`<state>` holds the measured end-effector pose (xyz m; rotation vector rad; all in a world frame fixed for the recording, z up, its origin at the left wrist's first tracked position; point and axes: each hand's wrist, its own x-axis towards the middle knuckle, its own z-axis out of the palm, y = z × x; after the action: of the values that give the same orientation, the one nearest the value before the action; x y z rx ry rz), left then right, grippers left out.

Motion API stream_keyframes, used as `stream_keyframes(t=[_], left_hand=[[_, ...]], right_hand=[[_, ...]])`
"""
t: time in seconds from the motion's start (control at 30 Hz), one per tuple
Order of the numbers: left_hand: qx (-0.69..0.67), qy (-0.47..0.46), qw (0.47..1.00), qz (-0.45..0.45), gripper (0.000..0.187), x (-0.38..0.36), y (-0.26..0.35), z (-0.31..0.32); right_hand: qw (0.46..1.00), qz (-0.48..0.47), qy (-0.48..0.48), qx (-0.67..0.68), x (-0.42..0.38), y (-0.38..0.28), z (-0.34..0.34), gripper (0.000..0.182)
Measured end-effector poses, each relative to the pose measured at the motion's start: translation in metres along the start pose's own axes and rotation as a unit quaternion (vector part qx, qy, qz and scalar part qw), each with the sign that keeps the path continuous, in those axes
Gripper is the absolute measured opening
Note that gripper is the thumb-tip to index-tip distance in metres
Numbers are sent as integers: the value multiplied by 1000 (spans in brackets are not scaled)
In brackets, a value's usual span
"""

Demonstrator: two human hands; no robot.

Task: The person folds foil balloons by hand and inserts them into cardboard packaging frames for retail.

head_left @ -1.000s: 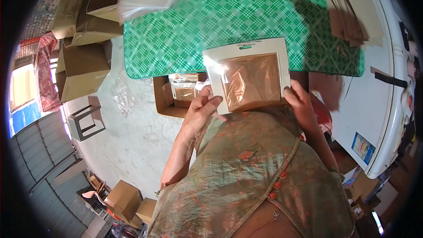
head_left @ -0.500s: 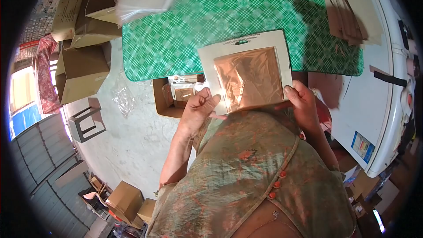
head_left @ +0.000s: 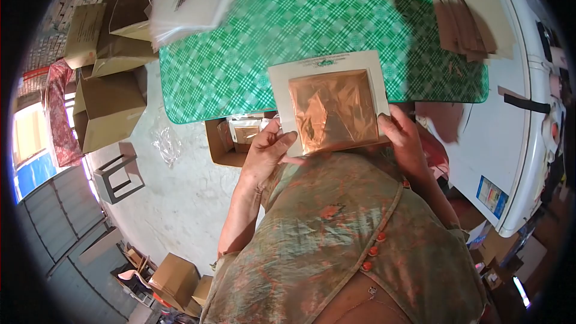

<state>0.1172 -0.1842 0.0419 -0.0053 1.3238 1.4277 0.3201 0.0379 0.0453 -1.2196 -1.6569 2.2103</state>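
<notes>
Between my two hands is a flat package (head_left: 333,111), a pale card frame around a shiny copper-coloured window with wrinkled film. Printed lines and a hang hole run along its far edge. My left hand (head_left: 264,150) pinches the left edge, thumb on top. On the opposite edge my right hand (head_left: 403,135) grips with its thumb on the face. The package is held just above my lap, beside the near edge of a table with a green checked cloth (head_left: 240,78).
An open carton (head_left: 227,155) with similar packages stands below the table at left. Clear plastic sleeves (head_left: 195,0) lie on the table's far left, stacked brown card sheets (head_left: 465,15) at far right. A grey stool frame (head_left: 120,174) and crumpled plastic (head_left: 167,146) are on the floor.
The package has tilted and shifted slightly left, its far edge now lower in view. Both hands keep their hold on its sides. The view itself has moved a little.
</notes>
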Motion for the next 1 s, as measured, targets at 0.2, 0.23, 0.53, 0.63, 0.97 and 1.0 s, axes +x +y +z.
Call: stream_keyframes(t=[0.2, 0.23, 0.53, 0.63, 0.97, 1.0], left_hand=[[28, 2, 1000, 3, 36, 3, -10, -9], [34, -2, 999, 1, 35, 3, -12, -12], [-4, -22, 999, -43, 29, -1, 3, -3], [3, -13, 998, -56, 35, 0, 9, 2], [-12, -19, 999, -34, 39, 4, 5, 0], [-3, -22, 999, -33, 38, 3, 7, 0]], right_hand=[[1000, -12, 9, 15, 4, 6, 0, 24], [1000, -17, 3, 8, 7, 11, -4, 23], [998, 19, -13, -54, 6, -8, -6, 28], [998, 61, -13, -31, 6, -14, -5, 29], [994, 21, -82, 66, 4, -9, -6, 32], [991, 29, -97, 93, 3, -9, -7, 35]])
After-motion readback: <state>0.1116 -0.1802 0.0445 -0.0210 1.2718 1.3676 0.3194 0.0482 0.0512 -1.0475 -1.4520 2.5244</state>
